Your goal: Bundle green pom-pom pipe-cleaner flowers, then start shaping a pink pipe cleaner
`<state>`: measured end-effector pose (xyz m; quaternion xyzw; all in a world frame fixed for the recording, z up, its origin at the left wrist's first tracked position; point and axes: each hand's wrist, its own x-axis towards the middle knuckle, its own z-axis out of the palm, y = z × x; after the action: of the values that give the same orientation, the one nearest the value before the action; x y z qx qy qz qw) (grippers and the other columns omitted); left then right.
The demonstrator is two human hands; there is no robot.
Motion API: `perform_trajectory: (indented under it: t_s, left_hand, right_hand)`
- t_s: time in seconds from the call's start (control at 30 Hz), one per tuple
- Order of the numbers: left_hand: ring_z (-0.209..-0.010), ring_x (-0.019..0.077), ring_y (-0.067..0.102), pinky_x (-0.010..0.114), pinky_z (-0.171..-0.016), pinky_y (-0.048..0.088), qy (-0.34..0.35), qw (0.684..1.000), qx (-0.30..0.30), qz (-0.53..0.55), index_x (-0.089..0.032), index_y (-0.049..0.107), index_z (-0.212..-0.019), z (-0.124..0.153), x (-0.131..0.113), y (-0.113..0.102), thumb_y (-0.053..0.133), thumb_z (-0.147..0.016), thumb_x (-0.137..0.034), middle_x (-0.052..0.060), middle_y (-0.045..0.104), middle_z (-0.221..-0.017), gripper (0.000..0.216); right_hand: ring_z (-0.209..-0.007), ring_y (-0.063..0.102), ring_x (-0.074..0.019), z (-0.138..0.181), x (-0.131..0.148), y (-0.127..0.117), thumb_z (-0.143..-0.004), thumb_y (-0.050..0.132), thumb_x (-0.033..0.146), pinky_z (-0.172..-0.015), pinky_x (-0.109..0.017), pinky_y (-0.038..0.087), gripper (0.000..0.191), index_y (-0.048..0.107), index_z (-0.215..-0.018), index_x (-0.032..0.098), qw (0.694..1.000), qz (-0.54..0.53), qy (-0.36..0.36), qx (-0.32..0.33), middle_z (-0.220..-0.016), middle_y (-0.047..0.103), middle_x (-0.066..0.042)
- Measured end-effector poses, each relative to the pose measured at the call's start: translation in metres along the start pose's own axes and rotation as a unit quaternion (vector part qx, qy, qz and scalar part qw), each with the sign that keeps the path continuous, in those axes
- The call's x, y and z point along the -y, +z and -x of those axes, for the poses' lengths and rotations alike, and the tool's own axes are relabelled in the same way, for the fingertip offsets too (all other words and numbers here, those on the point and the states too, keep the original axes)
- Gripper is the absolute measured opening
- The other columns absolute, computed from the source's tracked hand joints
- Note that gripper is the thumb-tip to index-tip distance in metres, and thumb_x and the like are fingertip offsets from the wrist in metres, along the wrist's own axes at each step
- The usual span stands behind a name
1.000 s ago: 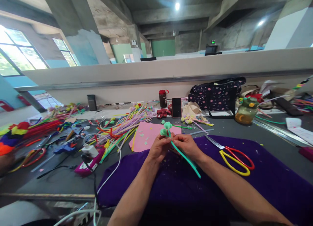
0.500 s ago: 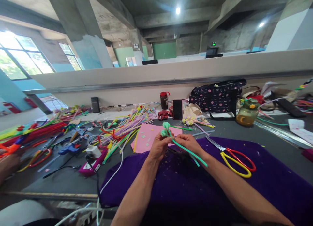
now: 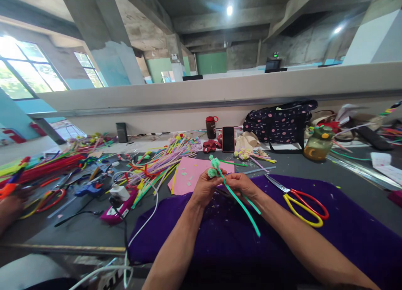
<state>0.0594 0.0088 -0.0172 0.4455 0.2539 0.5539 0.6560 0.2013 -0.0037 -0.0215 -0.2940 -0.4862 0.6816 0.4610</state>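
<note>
Fuzzy mint-green pipe cleaners (image 3: 241, 206) are held in front of me, curled into a small bundle of loops at the top, with two long stems hanging down to the right. My left hand (image 3: 205, 185) is closed on them just below the curled part. Fingers of my right hand (image 3: 240, 184) are pinched on the green stems close beside it; the fingertips are partly hidden. Beneath both hands lies a dark purple cloth (image 3: 226, 248). Scissors (image 3: 303, 206) with one red and one yellow handle rest on the cloth to the right.
A pink sheet (image 3: 188, 175) with green scraps lies behind my hands. Heaped pipe cleaners (image 3: 171, 156), a magenta power strip (image 3: 119, 210) and its cable are on the left. Phone (image 3: 228, 139), patterned bag (image 3: 276, 127) and bottle (image 3: 318, 143) stand behind. Another person's hand (image 3: 11, 208) is far left.
The longer green stem has swung downward, away from my right wrist. Both my hands stay closed on the pipe cleaners, almost in place. At far left, the other person's hand and orange item moved slightly.
</note>
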Motion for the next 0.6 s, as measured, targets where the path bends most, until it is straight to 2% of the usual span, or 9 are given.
perform_trajectory:
  t_s: [0.23,0.33,0.4,0.47,0.5,0.6]
  left_hand:
    - [-0.063,0.0135,0.058,0.026,-0.064,0.043,0.007,1.0,-0.004,-0.017,-0.013,0.066,-0.077,0.0,-0.001,-0.001,0.075,-0.051,-0.013,0.005,0.066,-0.074,0.027]
    - [-0.063,0.0124,0.058,0.025,-0.064,0.043,0.023,0.999,-0.021,-0.017,-0.014,0.065,-0.074,-0.001,0.0,-0.001,0.075,-0.05,-0.011,0.004,0.066,-0.076,0.026]
    - [-0.063,0.0118,0.058,0.025,-0.065,0.044,0.037,0.998,-0.037,-0.018,-0.014,0.065,-0.073,-0.003,0.002,0.0,0.074,-0.05,-0.01,0.002,0.065,-0.074,0.025]
    - [-0.062,0.011,0.057,0.024,-0.065,0.044,0.042,0.997,-0.055,-0.018,-0.014,0.065,-0.072,-0.004,0.006,0.002,0.073,-0.052,-0.01,0.0,0.064,-0.069,0.022]
    - [-0.061,0.0105,0.057,0.024,-0.065,0.044,0.041,0.997,-0.065,-0.014,-0.014,0.065,-0.071,-0.005,0.009,0.003,0.073,-0.052,-0.01,0.0,0.063,-0.067,0.021]
    - [-0.059,0.0085,0.055,0.022,-0.064,0.043,0.034,0.995,-0.088,0.015,-0.015,0.063,-0.068,-0.007,0.017,0.008,0.072,-0.053,-0.011,-0.002,0.061,-0.063,0.018]
  right_hand:
    - [-0.028,0.027,-0.0027,0.002,0.002,0.003,-0.059,0.068,0.033,-0.031,-0.018,0.016,0.026,0.05,-0.055,0.015,1.0,0.005,-0.006,0.009,-0.036,0.039,0.008]
    - [-0.03,0.027,-0.0031,0.002,0.002,0.004,-0.062,0.066,0.033,-0.033,-0.018,0.018,0.024,0.05,-0.056,0.016,0.997,0.056,-0.035,-0.035,-0.038,0.039,0.008]
    - [-0.034,0.03,-0.0043,0.004,0.004,0.005,-0.065,0.063,0.032,-0.036,-0.019,0.021,0.023,0.05,-0.055,0.016,0.983,0.14,-0.084,-0.09,-0.041,0.04,0.007]
    - [-0.04,0.036,-0.0062,0.005,0.005,0.005,-0.069,0.06,0.029,-0.041,-0.02,0.027,0.021,0.051,-0.055,0.016,0.94,0.267,-0.156,-0.145,-0.045,0.044,0.005]
    - [-0.044,0.04,-0.0072,0.006,0.005,0.005,-0.07,0.058,0.027,-0.044,-0.02,0.029,0.02,0.052,-0.055,0.015,0.905,0.34,-0.197,-0.164,-0.048,0.047,0.004]
    - [-0.055,0.048,-0.0103,0.008,0.004,0.002,-0.075,0.051,0.022,-0.053,-0.022,0.032,0.018,0.056,-0.059,0.015,0.771,0.535,-0.295,-0.18,-0.057,0.054,-0.001]
